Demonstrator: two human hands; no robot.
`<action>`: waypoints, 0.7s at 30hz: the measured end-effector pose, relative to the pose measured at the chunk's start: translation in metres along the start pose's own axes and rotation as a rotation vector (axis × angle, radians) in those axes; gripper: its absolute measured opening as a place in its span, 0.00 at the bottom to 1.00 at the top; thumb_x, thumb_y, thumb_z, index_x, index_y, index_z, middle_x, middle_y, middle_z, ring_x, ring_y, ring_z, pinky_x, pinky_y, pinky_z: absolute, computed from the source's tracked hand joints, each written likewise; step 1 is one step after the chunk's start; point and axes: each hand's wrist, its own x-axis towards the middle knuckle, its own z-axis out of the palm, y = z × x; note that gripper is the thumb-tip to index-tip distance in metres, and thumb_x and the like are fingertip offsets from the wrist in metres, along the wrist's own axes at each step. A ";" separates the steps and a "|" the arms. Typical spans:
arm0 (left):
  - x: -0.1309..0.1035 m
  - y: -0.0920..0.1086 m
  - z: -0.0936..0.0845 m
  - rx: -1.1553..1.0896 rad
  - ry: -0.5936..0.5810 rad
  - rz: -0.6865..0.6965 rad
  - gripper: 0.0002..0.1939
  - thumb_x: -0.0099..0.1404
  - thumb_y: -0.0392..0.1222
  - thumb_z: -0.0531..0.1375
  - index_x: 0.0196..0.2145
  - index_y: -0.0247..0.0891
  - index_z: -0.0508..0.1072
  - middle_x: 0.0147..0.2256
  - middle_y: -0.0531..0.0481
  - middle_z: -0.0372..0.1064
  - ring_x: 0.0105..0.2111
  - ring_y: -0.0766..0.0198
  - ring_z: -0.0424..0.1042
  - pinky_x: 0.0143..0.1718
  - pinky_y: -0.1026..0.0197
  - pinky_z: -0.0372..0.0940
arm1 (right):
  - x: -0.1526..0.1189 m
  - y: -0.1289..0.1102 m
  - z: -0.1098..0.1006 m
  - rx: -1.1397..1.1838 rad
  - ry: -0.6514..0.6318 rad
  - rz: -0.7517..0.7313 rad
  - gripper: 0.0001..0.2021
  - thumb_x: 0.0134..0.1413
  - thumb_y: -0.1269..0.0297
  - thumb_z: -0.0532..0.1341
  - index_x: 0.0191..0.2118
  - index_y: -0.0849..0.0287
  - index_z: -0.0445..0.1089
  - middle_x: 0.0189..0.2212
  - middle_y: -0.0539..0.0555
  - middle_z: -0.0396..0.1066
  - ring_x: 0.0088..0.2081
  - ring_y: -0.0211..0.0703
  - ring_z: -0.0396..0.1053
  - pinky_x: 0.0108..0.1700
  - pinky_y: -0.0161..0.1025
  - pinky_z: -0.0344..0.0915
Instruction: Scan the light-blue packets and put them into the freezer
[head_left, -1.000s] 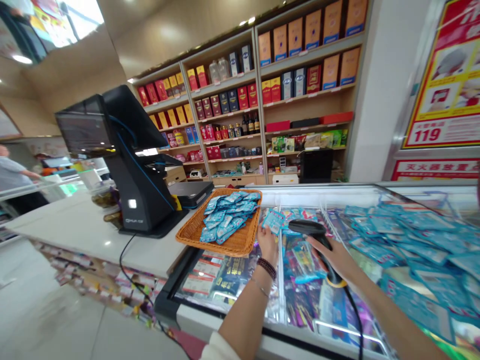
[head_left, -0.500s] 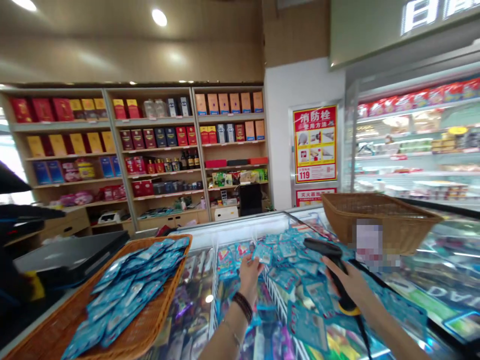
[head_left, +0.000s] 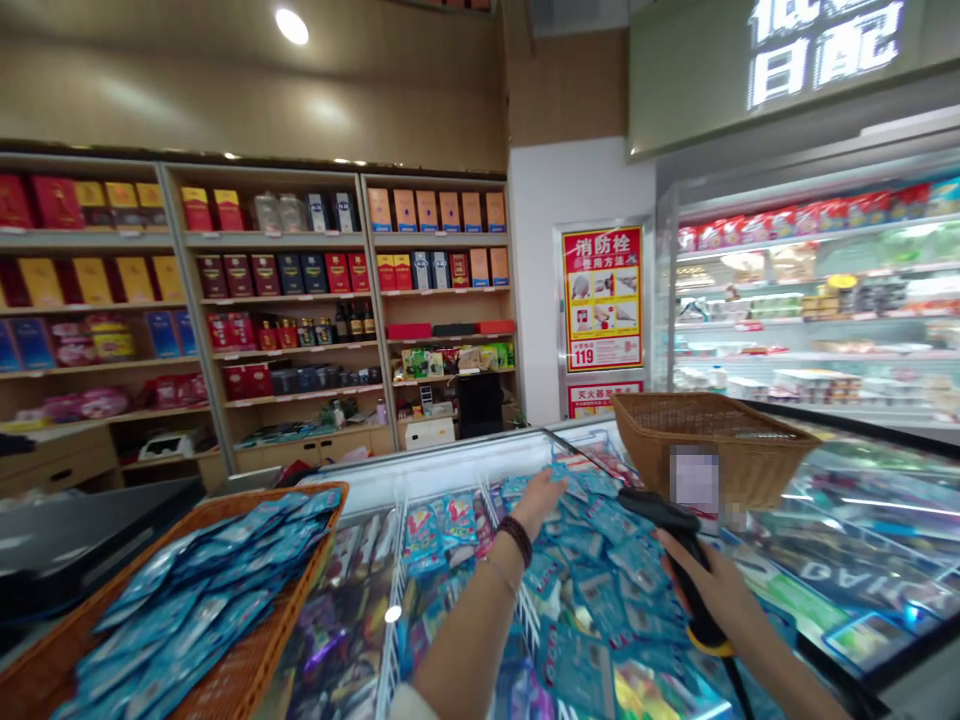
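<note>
My left hand [head_left: 541,499], with a dark beaded bracelet on the wrist, reaches over the heap of blue packets [head_left: 589,540] in the freezer. Its fingers stretch out at the far part of the heap, and no packet shows lifted in them. My right hand [head_left: 694,572] is wrapped round the grip of a black barcode scanner [head_left: 660,510], held above the packets with its cable hanging down. Left of the wire divider, several blue packets with red print [head_left: 442,525] lie in another section. An orange wicker basket [head_left: 289,620] on the left holds a pile of similar blue packets [head_left: 195,590].
A brown woven basket [head_left: 750,455] stands on the freezer at the right, behind the scanner. White wire dividers [head_left: 390,620] split the freezer. Dark equipment [head_left: 97,540] sits left of the orange basket. Shelves of boxed goods [head_left: 285,290] line the far wall.
My left hand has moved away from the divider, farther over the heap, and has let go of the packet it held. My right hand still grips the scanner. The view has turned right.
</note>
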 end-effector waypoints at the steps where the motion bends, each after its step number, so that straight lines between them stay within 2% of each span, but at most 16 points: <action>1: -0.002 0.004 -0.008 0.025 0.027 -0.027 0.18 0.51 0.36 0.72 0.42 0.37 0.80 0.47 0.38 0.80 0.57 0.47 0.74 0.57 0.52 0.68 | -0.001 -0.003 0.005 0.002 -0.007 -0.005 0.21 0.48 0.41 0.68 0.23 0.53 0.66 0.16 0.46 0.67 0.13 0.37 0.61 0.17 0.37 0.56; 3: -0.009 0.012 -0.030 0.070 0.060 -0.086 0.25 0.54 0.37 0.72 0.51 0.35 0.78 0.54 0.36 0.76 0.60 0.46 0.71 0.61 0.52 0.65 | -0.003 -0.008 0.019 0.002 -0.023 -0.004 0.22 0.47 0.40 0.67 0.24 0.53 0.66 0.16 0.47 0.67 0.13 0.37 0.61 0.17 0.37 0.56; 5: -0.021 0.019 -0.061 0.094 0.092 -0.076 0.29 0.57 0.37 0.71 0.57 0.34 0.75 0.54 0.35 0.76 0.59 0.47 0.72 0.60 0.52 0.65 | -0.004 -0.013 0.037 0.008 -0.046 0.006 0.23 0.47 0.39 0.67 0.22 0.53 0.65 0.16 0.47 0.67 0.13 0.37 0.60 0.16 0.37 0.55; 7: -0.035 0.025 -0.102 0.147 0.163 -0.027 0.29 0.58 0.37 0.70 0.58 0.35 0.75 0.52 0.35 0.77 0.57 0.49 0.74 0.58 0.52 0.67 | -0.005 -0.019 0.059 0.019 -0.083 0.009 0.23 0.47 0.39 0.67 0.22 0.54 0.65 0.16 0.48 0.67 0.13 0.37 0.61 0.16 0.37 0.56; 10: -0.065 0.038 -0.175 0.289 0.337 0.074 0.23 0.58 0.38 0.70 0.52 0.37 0.78 0.49 0.37 0.78 0.54 0.50 0.76 0.55 0.51 0.69 | -0.009 -0.028 0.098 0.057 -0.166 -0.002 0.22 0.47 0.40 0.68 0.23 0.54 0.67 0.16 0.47 0.67 0.13 0.37 0.61 0.16 0.36 0.57; 13: -0.104 0.056 -0.251 0.473 0.510 0.121 0.19 0.59 0.36 0.68 0.49 0.37 0.79 0.51 0.38 0.78 0.52 0.51 0.76 0.55 0.50 0.70 | -0.017 -0.038 0.142 0.153 -0.244 -0.007 0.23 0.41 0.40 0.71 0.23 0.54 0.66 0.15 0.46 0.67 0.12 0.36 0.60 0.14 0.36 0.55; 16: -0.152 0.076 -0.313 0.753 0.613 0.105 0.19 0.63 0.33 0.62 0.52 0.35 0.77 0.55 0.37 0.75 0.56 0.51 0.74 0.60 0.50 0.66 | -0.032 -0.047 0.186 0.225 -0.330 0.008 0.24 0.40 0.40 0.72 0.24 0.55 0.67 0.16 0.46 0.67 0.13 0.35 0.60 0.14 0.35 0.56; 18: -0.186 0.087 -0.345 1.009 0.639 0.047 0.20 0.65 0.34 0.60 0.54 0.34 0.75 0.58 0.36 0.73 0.60 0.51 0.71 0.64 0.51 0.61 | -0.044 -0.050 0.214 0.260 -0.382 0.024 0.24 0.41 0.40 0.73 0.24 0.55 0.67 0.16 0.47 0.67 0.13 0.35 0.60 0.14 0.35 0.57; 21: -0.230 0.098 -0.376 1.365 0.605 -0.146 0.25 0.66 0.37 0.61 0.60 0.33 0.70 0.64 0.32 0.66 0.65 0.47 0.64 0.67 0.49 0.56 | -0.065 -0.050 0.250 0.311 -0.456 0.042 0.25 0.39 0.38 0.73 0.26 0.55 0.68 0.17 0.46 0.67 0.12 0.35 0.60 0.14 0.35 0.56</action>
